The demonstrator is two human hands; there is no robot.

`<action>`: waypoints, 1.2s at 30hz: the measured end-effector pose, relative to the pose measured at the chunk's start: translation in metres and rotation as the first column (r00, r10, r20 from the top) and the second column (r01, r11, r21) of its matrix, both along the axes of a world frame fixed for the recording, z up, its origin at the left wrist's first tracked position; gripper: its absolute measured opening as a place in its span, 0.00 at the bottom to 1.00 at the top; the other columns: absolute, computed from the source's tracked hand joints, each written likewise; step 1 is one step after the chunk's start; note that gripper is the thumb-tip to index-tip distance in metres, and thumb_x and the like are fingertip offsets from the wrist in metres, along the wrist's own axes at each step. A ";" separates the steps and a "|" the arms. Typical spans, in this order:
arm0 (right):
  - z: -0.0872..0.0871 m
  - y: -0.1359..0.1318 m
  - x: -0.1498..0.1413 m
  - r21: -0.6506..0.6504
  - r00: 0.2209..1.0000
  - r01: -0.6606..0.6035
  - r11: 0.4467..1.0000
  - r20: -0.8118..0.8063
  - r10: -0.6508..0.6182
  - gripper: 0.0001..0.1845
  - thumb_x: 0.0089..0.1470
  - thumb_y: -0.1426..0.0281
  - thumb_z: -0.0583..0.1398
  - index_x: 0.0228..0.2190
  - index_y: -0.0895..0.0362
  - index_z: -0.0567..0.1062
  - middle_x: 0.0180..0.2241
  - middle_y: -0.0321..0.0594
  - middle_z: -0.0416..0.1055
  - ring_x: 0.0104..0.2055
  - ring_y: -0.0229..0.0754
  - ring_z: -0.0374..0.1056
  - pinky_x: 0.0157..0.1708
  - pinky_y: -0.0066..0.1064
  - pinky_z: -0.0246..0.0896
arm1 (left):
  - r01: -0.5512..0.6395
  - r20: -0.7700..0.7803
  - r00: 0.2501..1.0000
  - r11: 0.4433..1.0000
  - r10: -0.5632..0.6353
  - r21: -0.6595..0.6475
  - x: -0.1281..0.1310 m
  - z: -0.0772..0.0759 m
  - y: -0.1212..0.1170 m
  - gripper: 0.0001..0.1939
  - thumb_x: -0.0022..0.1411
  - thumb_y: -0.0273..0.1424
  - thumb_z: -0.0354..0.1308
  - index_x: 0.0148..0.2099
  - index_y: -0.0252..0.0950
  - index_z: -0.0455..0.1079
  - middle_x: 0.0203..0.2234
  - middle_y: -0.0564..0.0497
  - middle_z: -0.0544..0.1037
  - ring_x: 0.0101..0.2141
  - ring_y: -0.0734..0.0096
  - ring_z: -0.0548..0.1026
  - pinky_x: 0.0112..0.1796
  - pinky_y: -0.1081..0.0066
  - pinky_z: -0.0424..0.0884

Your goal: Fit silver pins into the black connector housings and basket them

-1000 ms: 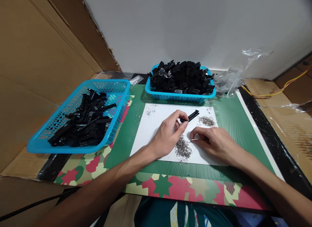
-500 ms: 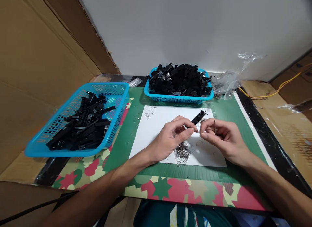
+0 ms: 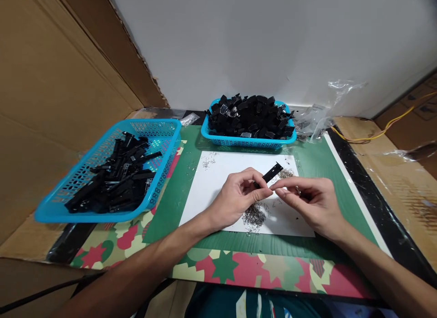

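Note:
My left hand (image 3: 241,197) is closed around a long black plastic part (image 3: 273,172), whose far end sticks out to the upper right. Thumb and forefinger of my right hand (image 3: 309,202) are pinched close together at my left fingertips; whatever they hold is too small to make out. Below the hands, on a white sheet (image 3: 211,195), lies a heap of small bent metal wire pieces (image 3: 254,215). Another little pile of wire pieces (image 3: 286,173) sits behind my right hand, and a few more are scattered at the sheet's far left corner.
A blue basket (image 3: 164,167) with long black parts stands at the left. Farther back, a second blue basket (image 3: 246,141) is heaped with black plastic pieces. Clear plastic bags (image 3: 314,120) lie beside it. Cardboard (image 3: 68,58) walls the left side; a yellow cable (image 3: 392,126) runs at right.
My right fingers have straightened somewhat and moved left to meet my left fingertips. The black part has shifted slightly left and turned in my left hand.

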State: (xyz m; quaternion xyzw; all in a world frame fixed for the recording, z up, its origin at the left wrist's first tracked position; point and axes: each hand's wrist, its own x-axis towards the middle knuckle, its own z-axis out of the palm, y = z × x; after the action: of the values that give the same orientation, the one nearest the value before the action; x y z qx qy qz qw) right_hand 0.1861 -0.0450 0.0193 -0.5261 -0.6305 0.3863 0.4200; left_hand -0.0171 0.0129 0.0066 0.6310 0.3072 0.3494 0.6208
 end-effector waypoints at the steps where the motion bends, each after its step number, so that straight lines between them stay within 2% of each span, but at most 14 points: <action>1: 0.000 0.000 0.000 -0.004 1.000 -0.004 1.000 0.003 0.004 0.13 0.62 0.60 0.64 0.34 0.55 0.85 0.21 0.35 0.64 0.22 0.35 0.51 0.22 0.30 0.46 | -0.012 -0.014 1.000 0.999 0.013 0.035 0.000 -0.001 0.000 0.17 0.62 0.44 0.70 0.34 0.34 0.76 0.32 0.50 0.72 0.33 0.71 0.68 0.33 0.70 0.63; 7: -0.004 0.005 0.000 -0.072 0.997 -0.042 0.996 -0.068 0.037 0.13 0.61 0.59 0.66 0.34 0.56 0.85 0.20 0.30 0.51 0.23 0.35 0.47 0.22 0.29 0.42 | -0.021 -0.057 0.998 0.989 0.030 0.145 -0.003 -0.005 0.001 0.13 0.63 0.39 0.70 0.35 0.34 0.78 0.35 0.49 0.72 0.36 0.70 0.70 0.36 0.70 0.63; 15: -0.001 0.003 0.000 -0.017 0.996 -0.062 0.998 0.064 0.063 0.13 0.61 0.61 0.63 0.35 0.56 0.84 0.19 0.31 0.55 0.22 0.34 0.47 0.21 0.29 0.42 | -0.012 -0.100 0.995 0.987 0.028 0.159 -0.002 -0.004 0.000 0.14 0.64 0.41 0.68 0.35 0.34 0.77 0.35 0.49 0.73 0.36 0.68 0.71 0.38 0.69 0.65; 18: 0.002 0.002 0.001 0.046 0.992 0.012 0.999 0.122 -0.018 0.12 0.60 0.62 0.64 0.34 0.56 0.83 0.18 0.31 0.55 0.20 0.34 0.46 0.20 0.29 0.42 | 0.032 -0.163 0.987 0.978 0.002 0.206 -0.004 -0.001 0.000 0.15 0.71 0.41 0.60 0.39 0.36 0.77 0.37 0.48 0.73 0.39 0.67 0.71 0.42 0.68 0.66; 22: 0.003 0.008 0.013 0.077 0.971 0.210 0.975 0.098 -0.217 0.10 0.59 0.62 0.66 0.33 0.56 0.83 0.19 0.31 0.57 0.21 0.34 0.49 0.21 0.30 0.43 | 0.084 -0.273 0.962 0.946 0.004 0.313 -0.007 0.006 0.000 0.16 0.78 0.37 0.47 0.47 0.39 0.75 0.43 0.47 0.75 0.47 0.63 0.72 0.49 0.64 0.67; 25: 0.003 0.014 0.023 0.014 0.960 0.275 0.961 0.057 -0.276 0.13 0.57 0.60 0.67 0.32 0.58 0.83 0.19 0.30 0.53 0.21 0.34 0.47 0.21 0.30 0.41 | 0.111 -0.326 0.945 0.912 0.026 0.394 -0.009 0.006 0.000 0.13 0.78 0.33 0.47 0.50 0.40 0.72 0.45 0.47 0.75 0.49 0.62 0.71 0.50 0.63 0.66; 28: 0.002 0.018 0.028 -0.062 0.964 0.264 0.963 0.040 -0.262 0.14 0.56 0.59 0.67 0.31 0.59 0.82 0.19 0.29 0.52 0.22 0.34 0.47 0.22 0.30 0.40 | 0.091 -0.332 0.942 0.922 0.043 0.377 -0.009 0.002 0.000 0.08 0.75 0.32 0.54 0.53 0.41 0.69 0.44 0.49 0.76 0.43 0.65 0.73 0.46 0.64 0.68; 31: 0.000 0.020 0.028 -0.154 0.979 0.200 0.968 0.074 -0.190 0.15 0.54 0.59 0.67 0.31 0.60 0.82 0.19 0.30 0.56 0.22 0.34 0.50 0.22 0.29 0.42 | 0.080 -0.350 0.936 0.939 0.045 0.335 -0.009 0.000 0.001 0.06 0.72 0.33 0.60 0.50 0.40 0.72 0.41 0.51 0.77 0.39 0.68 0.72 0.42 0.66 0.67; 34: -0.003 0.022 0.026 -0.264 0.990 0.121 0.957 0.107 -0.096 0.16 0.54 0.59 0.66 0.32 0.61 0.82 0.21 0.35 0.65 0.22 0.35 0.54 0.21 0.29 0.44 | 0.096 -0.378 0.925 0.946 0.029 0.309 -0.009 0.000 0.002 0.05 0.71 0.33 0.60 0.43 0.39 0.74 0.36 0.52 0.77 0.37 0.69 0.72 0.41 0.66 0.66; 36: -0.005 0.022 0.024 -0.296 0.990 0.088 0.951 0.129 -0.052 0.16 0.54 0.59 0.64 0.32 0.62 0.81 0.22 0.37 0.69 0.23 0.35 0.55 0.21 0.29 0.45 | 0.107 -0.384 0.923 0.951 0.014 0.291 -0.009 0.001 0.002 0.04 0.71 0.32 0.60 0.43 0.38 0.75 0.35 0.53 0.77 0.36 0.69 0.72 0.40 0.67 0.66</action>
State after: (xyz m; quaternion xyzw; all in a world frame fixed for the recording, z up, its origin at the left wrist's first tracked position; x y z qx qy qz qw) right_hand 0.2097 -0.0226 0.0143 -0.6282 -0.5693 0.4304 0.3100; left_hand -0.0262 0.0148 0.0072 0.7827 0.3488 0.2482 0.4518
